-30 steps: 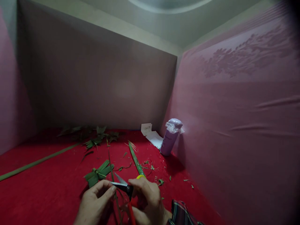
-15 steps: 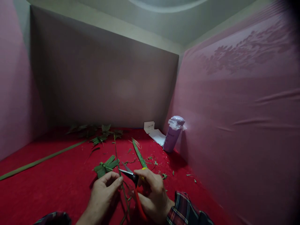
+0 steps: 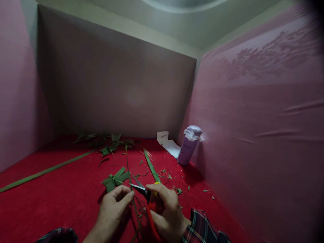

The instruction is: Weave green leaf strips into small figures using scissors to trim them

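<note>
Between thumb and forefinger, my left hand (image 3: 113, 206) pinches a thin green stem (image 3: 128, 163) that runs from near the leaf pile down past my fingers. My right hand (image 3: 167, 209) grips a pair of scissors (image 3: 146, 193) with red and yellow handles. Their blades are parted and point left, with the stem at the blades just above my left fingertips; I cannot tell whether they touch it. Just beyond my left hand lies a folded green leaf piece (image 3: 115, 179). A long green leaf strip (image 3: 151, 165) reaches away from behind my right hand.
Leaves (image 3: 111, 143) are heaped by the back wall, and a long flat strip (image 3: 45, 173) lies at left on the red cloth (image 3: 63, 199). A purple bottle (image 3: 188, 148) with plastic wrap stands by white papers (image 3: 171, 147) near the pink right wall. Leaf scraps (image 3: 179, 191) are scattered about.
The whole view has shifted slightly, so things appear a little further right. Both hands keep nearly the same pose, with the scissors still parted around the stem's height.
</note>
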`<state>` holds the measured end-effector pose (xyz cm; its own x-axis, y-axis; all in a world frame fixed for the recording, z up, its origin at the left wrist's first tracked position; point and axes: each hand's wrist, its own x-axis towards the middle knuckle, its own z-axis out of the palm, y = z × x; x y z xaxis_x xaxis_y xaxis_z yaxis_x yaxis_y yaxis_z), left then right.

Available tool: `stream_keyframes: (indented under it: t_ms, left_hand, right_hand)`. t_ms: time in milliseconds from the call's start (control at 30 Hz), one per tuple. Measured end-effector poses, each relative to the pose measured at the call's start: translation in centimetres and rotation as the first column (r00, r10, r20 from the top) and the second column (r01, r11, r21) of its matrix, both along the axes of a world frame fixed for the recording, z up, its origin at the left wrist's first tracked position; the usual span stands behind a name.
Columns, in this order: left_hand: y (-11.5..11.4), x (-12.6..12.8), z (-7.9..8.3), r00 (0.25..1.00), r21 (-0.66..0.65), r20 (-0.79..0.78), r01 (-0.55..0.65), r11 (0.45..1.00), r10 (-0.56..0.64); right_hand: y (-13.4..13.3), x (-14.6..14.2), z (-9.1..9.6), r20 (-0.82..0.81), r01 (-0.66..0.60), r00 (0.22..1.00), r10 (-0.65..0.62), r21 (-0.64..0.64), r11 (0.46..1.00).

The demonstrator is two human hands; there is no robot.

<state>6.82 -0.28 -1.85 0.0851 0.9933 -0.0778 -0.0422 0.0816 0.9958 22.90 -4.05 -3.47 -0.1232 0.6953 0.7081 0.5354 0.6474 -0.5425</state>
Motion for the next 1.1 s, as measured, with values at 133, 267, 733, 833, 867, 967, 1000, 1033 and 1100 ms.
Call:
stream_keyframes:
  t_ms: [133,267,733,833,867,967,1000,1033,1100]
  left_hand:
    - [-0.01,-0.07,-0.11,1.0,0.023,-0.007,0.004,1.0,-0.004]
    - [-0.12,0.08,0.22,1.0,-0.019,0.01,-0.007,1.0,0.007]
    - [-0.17,0.01,0.18,1.0,0.013,-0.021,0.0,1.0,0.001]
    - [-0.21,0.06,0.33,1.0,0.001,-0.009,0.002,1.0,-0.002]
    - [-0.2,0.05,0.3,1.0,0.004,-0.006,0.001,1.0,-0.001]
    - [-0.05,0.01,0.04,1.0,0.013,0.001,-0.005,1.0,0.005]
    - [0.0,0.0,-0.06,1.0,0.012,0.003,-0.006,1.0,0.006]
    - [0.05,-0.01,-0.15,1.0,0.011,0.007,-0.004,1.0,0.004]
    - [0.09,-0.01,-0.24,1.0,0.009,0.015,0.003,1.0,-0.003]
  right_hand:
    - [-0.01,-0.02,0.15,0.001,-0.012,1.0,0.012,0.006,1.0]
    - [-0.1,-0.05,0.34,0.008,-0.01,1.0,0.009,0.037,0.999]
    - [-0.07,-0.1,0.04,0.03,-0.016,0.999,0.017,-0.008,1.0]
    - [-0.06,-0.12,0.17,0.03,-0.026,0.999,0.026,-0.009,1.0]
    - [-0.04,-0.11,0.24,0.026,-0.029,0.999,0.029,-0.002,1.0]
    - [0.01,-0.11,0.45,0.023,-0.021,1.0,0.02,0.032,0.999]
    - [0.01,-0.11,0.52,0.025,-0.013,1.0,0.012,0.047,0.999]
    - [0.0,-0.11,0.57,0.03,-0.006,1.0,0.005,0.058,0.998]
    - [-0.05,-0.15,0.66,0.042,0.002,0.999,-0.005,0.074,0.997]
